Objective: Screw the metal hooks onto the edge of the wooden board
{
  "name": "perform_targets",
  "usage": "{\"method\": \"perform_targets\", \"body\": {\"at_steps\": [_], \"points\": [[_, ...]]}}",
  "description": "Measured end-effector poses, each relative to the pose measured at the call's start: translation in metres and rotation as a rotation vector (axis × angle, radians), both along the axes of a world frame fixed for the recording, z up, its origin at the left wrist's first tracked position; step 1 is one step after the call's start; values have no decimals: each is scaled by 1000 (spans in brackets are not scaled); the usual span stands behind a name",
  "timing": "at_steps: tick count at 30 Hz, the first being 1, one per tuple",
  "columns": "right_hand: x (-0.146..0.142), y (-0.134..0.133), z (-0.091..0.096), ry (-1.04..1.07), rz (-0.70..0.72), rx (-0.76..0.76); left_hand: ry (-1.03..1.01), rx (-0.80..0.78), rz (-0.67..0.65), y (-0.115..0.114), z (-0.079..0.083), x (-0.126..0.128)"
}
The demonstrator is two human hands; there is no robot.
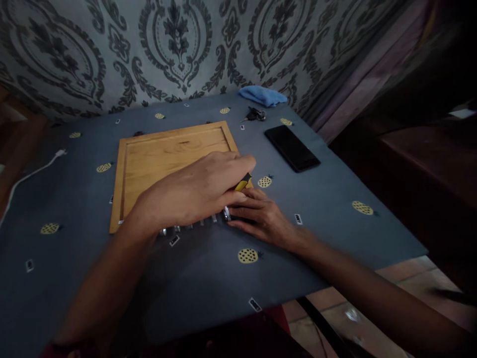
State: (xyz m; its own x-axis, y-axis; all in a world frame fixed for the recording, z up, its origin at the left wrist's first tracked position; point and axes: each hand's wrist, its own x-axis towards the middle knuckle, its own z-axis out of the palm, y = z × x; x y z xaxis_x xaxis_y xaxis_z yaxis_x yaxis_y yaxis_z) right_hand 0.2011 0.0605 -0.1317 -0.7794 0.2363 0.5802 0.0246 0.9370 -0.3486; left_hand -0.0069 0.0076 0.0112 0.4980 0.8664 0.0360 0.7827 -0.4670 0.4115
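Observation:
A framed wooden panel lies on the table, and my left hand reaches across its near right part. The fingers of that hand are closed round a yellow-and-black tool, of which only a short end shows; its kind is hidden. Just beside it, at the panel's near right corner, my right hand pinches a small shiny metal piece between its fingertips. Several similar shiny bits stick out along the panel's near edge, below my left hand. My hands partly cover that edge.
A black phone lies right of the panel, with keys and a blue cloth farther back. A white cable runs along the left. The table has a grey-blue pineapple-print cover; a patterned curtain hangs behind.

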Motion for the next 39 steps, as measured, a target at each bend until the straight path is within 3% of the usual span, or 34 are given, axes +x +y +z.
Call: {"method": "perform_targets", "body": {"at_steps": [12,19,39], "points": [[1,0,-1,-27,-3,-48,-33,52,65,7,-3,-3],[1,0,0,-43,3,-82,-51,74,128,2,11,-6],[0,-1,2,-19,-11,-18,-20,11,44,1,4,-1]]}}
